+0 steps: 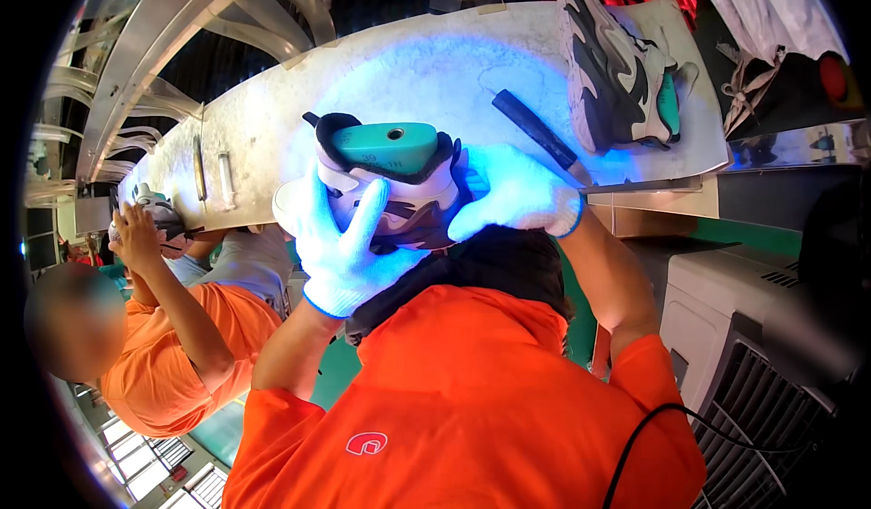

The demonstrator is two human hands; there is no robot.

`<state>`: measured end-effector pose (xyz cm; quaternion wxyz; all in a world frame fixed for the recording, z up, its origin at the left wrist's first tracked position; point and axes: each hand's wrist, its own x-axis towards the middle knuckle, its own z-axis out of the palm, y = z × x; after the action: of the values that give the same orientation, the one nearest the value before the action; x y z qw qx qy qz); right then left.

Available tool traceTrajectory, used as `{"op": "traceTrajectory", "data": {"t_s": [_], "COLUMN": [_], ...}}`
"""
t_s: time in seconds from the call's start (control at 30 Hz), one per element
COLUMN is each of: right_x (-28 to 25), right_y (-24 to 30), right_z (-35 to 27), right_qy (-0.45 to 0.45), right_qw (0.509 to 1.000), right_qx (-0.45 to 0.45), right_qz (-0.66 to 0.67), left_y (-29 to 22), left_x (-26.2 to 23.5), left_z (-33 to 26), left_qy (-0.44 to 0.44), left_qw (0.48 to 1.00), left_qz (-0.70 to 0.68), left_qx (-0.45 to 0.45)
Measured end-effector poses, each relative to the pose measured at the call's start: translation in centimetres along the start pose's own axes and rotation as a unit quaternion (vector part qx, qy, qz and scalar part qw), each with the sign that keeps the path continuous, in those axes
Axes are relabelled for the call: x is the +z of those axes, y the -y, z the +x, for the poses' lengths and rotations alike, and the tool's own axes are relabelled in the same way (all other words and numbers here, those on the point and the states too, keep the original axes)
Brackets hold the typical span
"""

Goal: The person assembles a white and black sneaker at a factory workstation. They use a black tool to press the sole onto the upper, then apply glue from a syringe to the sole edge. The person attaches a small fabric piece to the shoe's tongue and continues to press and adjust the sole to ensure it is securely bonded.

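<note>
Between my two gloved hands, at the table's near edge, is a white, grey and black sneaker point(381, 208). A teal shoe last point(388, 144) with a round hole in its top fills the shoe's opening. My left hand point(349, 246), in a white knit glove lit blue, wraps the shoe's left and near side, thumb and fingers pressed on the upper. Gripping from the right, my right hand point(517, 191) wears the same kind of glove; some of its fingers are hidden behind the shoe. Just beyond the right hand lies a dark-handled tool point(535, 130).
Another sneaker point(617, 73) with a teal last lies on the pale worktable point(435, 51) at the far right. Two slim tools point(225, 181) lie toward the left. On the left, a person in orange point(190, 346) handles a shoe. A grey machine point(726, 309) stands at right.
</note>
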<state>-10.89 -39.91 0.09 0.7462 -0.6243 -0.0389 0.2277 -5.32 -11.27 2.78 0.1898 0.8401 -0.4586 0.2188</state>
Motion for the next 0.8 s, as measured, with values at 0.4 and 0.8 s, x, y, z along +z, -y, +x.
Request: {"op": "traceTrajectory", "data": {"t_s": [0.4, 0.8], "right_x": [7.6, 6.3], "right_y": [-2.4, -0.3], "right_z": [2.0, 3.0], "right_qy": [-0.324, -0.277], "right_qw": [0.921, 0.958], "right_qx": [-0.138, -0.048], "right_qz": [-0.169, 0.049], "left_y": [-0.1, 9.1], "left_x": [0.3, -6.7], "left_z": [0.4, 1.4], "left_qy": [0.0, 0.238], "left_qw": [0.999, 0.95], "left_qz": [-0.003, -0.147], "left_qx": [-0.032, -0.135]}}
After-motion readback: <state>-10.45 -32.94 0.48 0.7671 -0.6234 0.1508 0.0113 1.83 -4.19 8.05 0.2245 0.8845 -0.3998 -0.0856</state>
